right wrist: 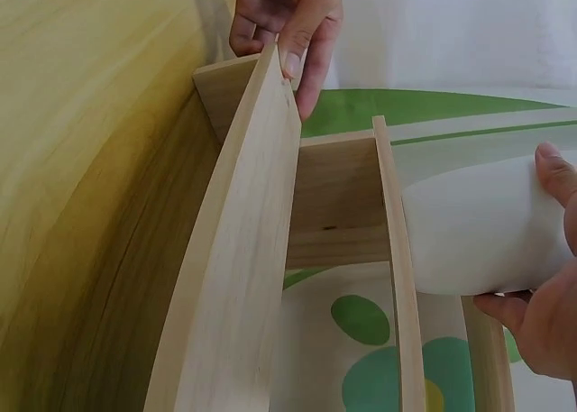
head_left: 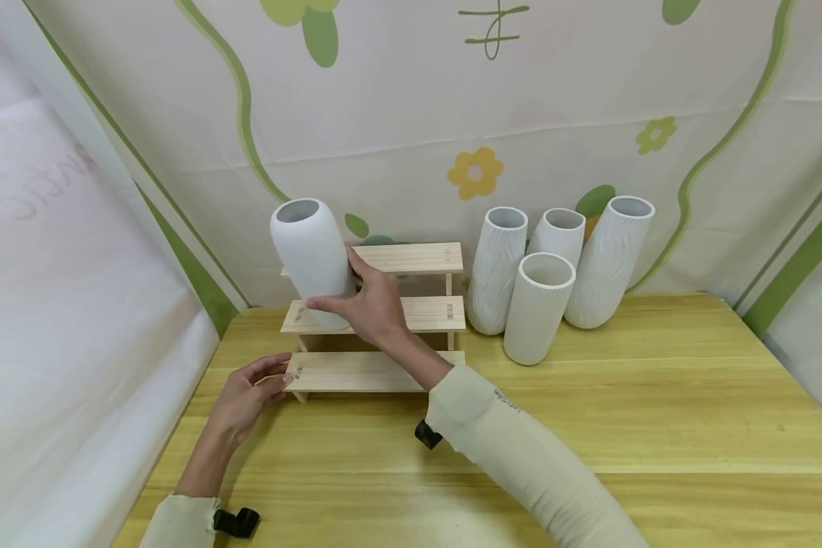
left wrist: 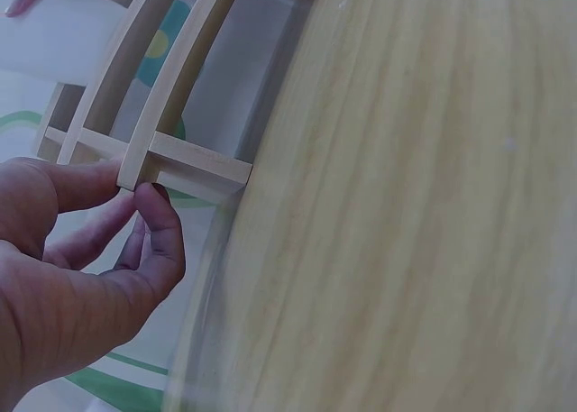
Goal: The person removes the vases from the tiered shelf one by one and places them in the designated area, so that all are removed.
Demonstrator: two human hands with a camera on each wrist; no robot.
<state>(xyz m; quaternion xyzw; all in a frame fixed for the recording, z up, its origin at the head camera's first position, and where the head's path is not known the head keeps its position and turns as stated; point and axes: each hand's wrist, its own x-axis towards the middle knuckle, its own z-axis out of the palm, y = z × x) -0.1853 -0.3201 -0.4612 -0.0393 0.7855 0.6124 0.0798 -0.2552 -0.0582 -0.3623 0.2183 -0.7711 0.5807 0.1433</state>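
Observation:
A smooth white vase [head_left: 311,251] stands on the left part of the middle step of a three-step wooden rack [head_left: 363,371]. My right hand [head_left: 375,308] grips the vase's lower right side, thumb in front and fingers reaching behind it. In the right wrist view the base of the vase [right wrist: 478,232] meets the middle board. My left hand [head_left: 246,397] holds the left end of the lowest step; in the left wrist view the thumb and index finger pinch the corner of that board [left wrist: 135,164].
Right of the rack stand two tall wavy-textured vases [head_left: 496,266] [head_left: 610,259], a ribbed vase [head_left: 540,312] in front and another white vase [head_left: 560,228] partly hidden behind it. A printed cloth [head_left: 383,114] hangs behind the wooden table [head_left: 623,426], another at left.

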